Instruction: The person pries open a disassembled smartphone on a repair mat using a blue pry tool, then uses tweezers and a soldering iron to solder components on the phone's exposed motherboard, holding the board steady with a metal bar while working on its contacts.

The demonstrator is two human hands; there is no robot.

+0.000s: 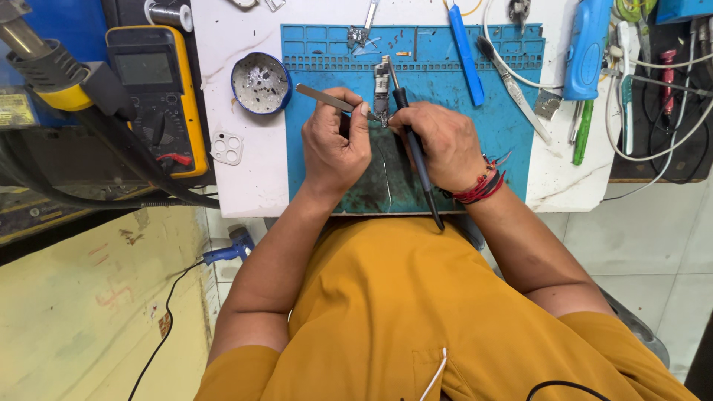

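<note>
The mustard-yellow shirt (445, 319) fills the foreground. Beyond it, flat steel tweezers (334, 100) are pinched in the left hand (336, 145), and a black-handled soldering iron (412, 141) is gripped in the right hand (444, 145). Both tips meet at the small narrow circuit board (382, 89) on the blue silicone mat (505, 126); wrists are best braced there so only the joint is touched.

The tweezers (330, 99) are bare, dull-shining metal, while the soldering iron (416, 152) has a dark matt plastic grip. Beneath lies a blue rubbery mat (505, 134), matt and stained dark near its front edge, on a glossy white marble-like tabletop (249, 178). The multimeter (160, 96) wears smooth yellow plastic.
</note>
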